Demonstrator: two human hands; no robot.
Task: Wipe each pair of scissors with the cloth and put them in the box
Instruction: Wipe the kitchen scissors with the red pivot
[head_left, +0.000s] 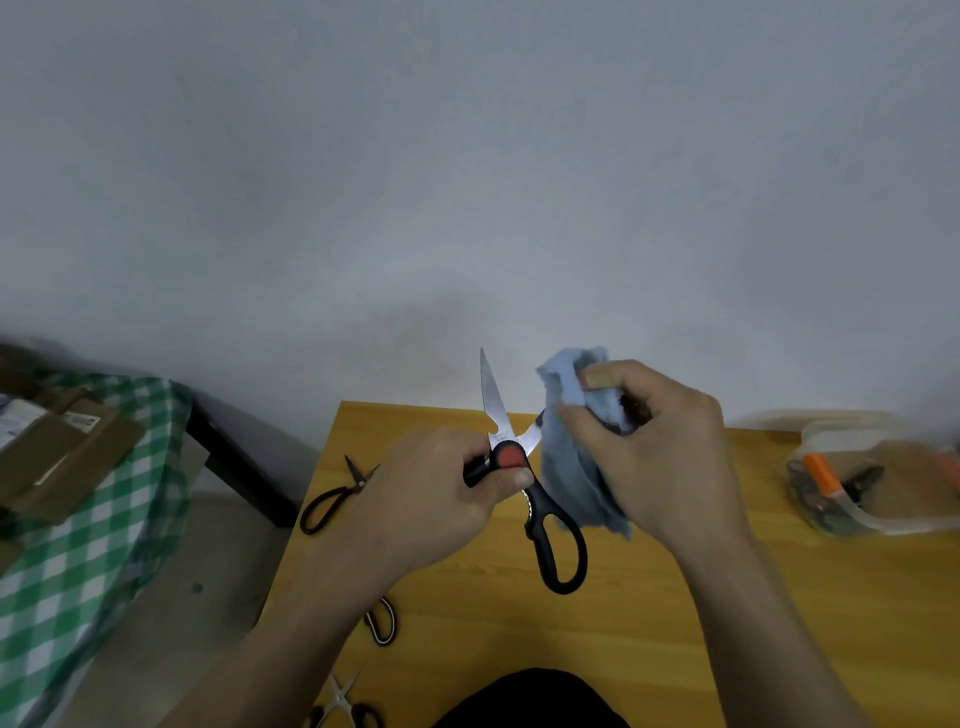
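four scissors: one (511, 457) pinched by left fingers (511, 475), right fingers (582, 415) clutching cloth (576, 467); box (878, 483) rightward holding tools.

- scissors: 4 loose in view
  - 1 big kitchen pair (524, 467), black handles, red pivot, blades spread
  - 1 small all-black pair (335, 493) flat on the table, left of the hands
  - 1 pair (382, 621) mostly hidden under the left forearm, only a handle loop shows
  - 1 pair with bright blades (343, 701) at the bottom edge, partly cut off
- cloth (576, 467): 1, light blue, bunched
- hands: 2, left hand (431, 504) and right hand (660, 447)
- clear plastic box (872, 473): 1, far right; tools inside blurred, can't count them
- wooden table (675, 623): 1
- green checked fabric (78, 545): 1, left side
- brown cardboard packages (57, 452) on it: a stack, count unclear
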